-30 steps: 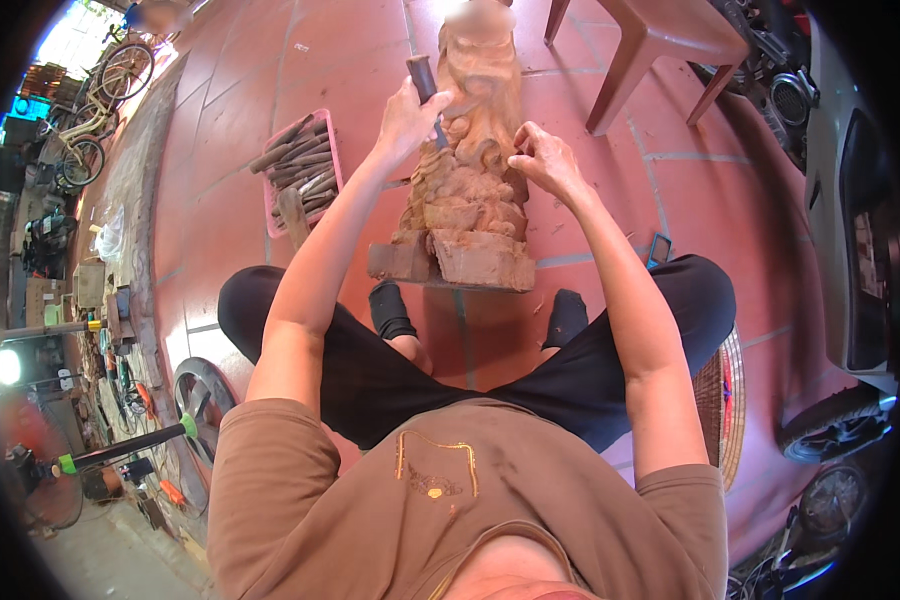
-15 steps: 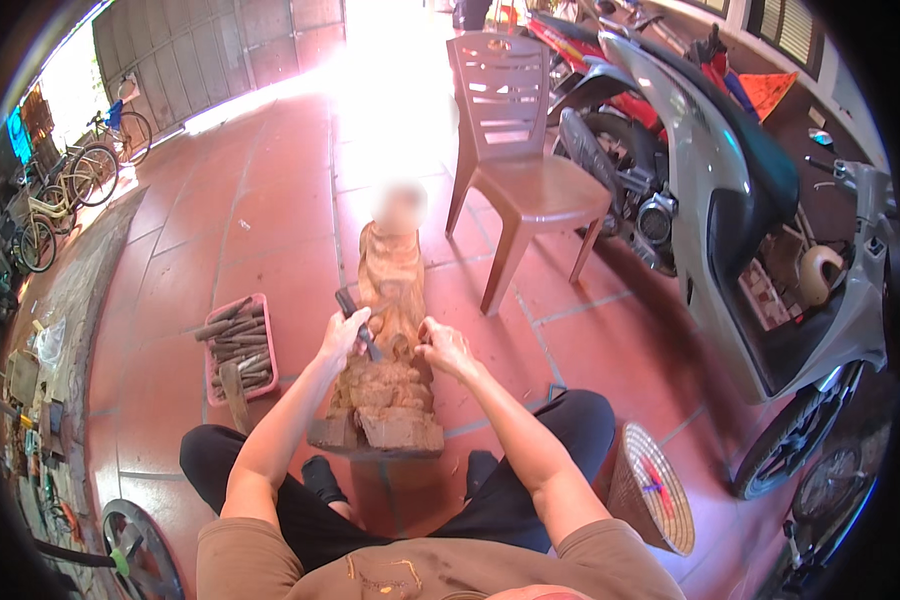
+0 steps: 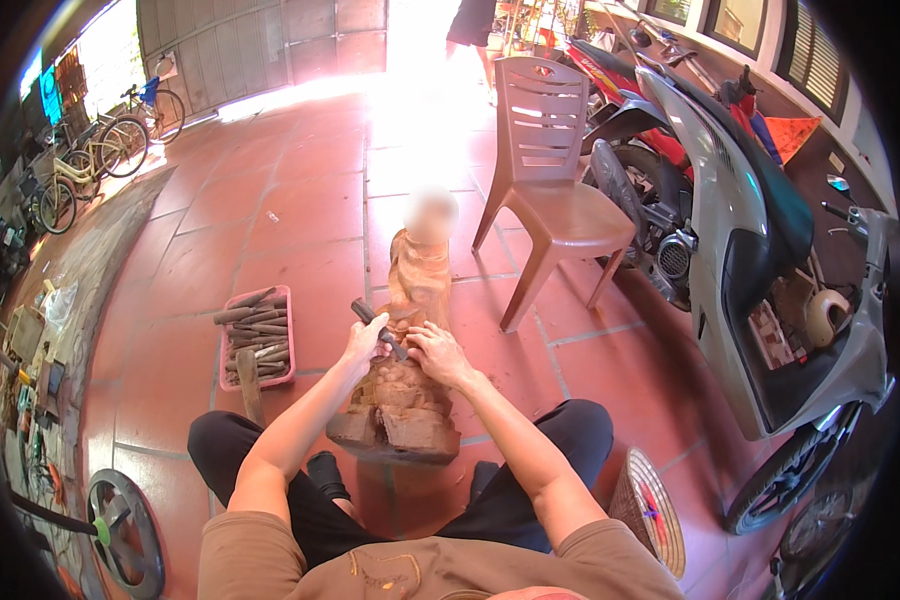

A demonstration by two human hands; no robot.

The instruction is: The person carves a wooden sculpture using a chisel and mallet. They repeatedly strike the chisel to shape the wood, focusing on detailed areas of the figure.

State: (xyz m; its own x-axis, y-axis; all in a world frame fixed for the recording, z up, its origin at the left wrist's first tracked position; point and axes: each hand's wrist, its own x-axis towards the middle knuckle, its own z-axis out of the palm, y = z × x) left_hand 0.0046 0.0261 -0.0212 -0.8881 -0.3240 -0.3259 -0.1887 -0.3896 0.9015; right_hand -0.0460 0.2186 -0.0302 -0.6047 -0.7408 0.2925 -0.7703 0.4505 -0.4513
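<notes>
A carved wooden statue (image 3: 420, 285) lies lengthwise on the floor in front of me, its blocky base (image 3: 394, 436) toward my feet. My left hand (image 3: 369, 340) is closed around a dark-handled chisel (image 3: 365, 311). The handle sticks out up and to the left, while the blade slants down to the right onto the middle of the carving. My right hand (image 3: 442, 355) rests on the statue's right side, fingers stretched out over the wood close to the blade. Its fingertips are partly hard to make out.
A pink basket (image 3: 291, 345) of several tool handles stands left, a wooden mallet (image 3: 249, 385) leaning at its near side. Right are a brown plastic chair (image 3: 570, 210), a grey motorbike (image 3: 720, 200) and a conical hat (image 3: 654, 505). Bicycles (image 3: 120, 150) stand far left; a person (image 3: 470, 25) is at the back.
The view has shifted, so the scene sits further right and lower. My right fingers have straightened onto the wood nearer the chisel blade. More of the person at the back shows.
</notes>
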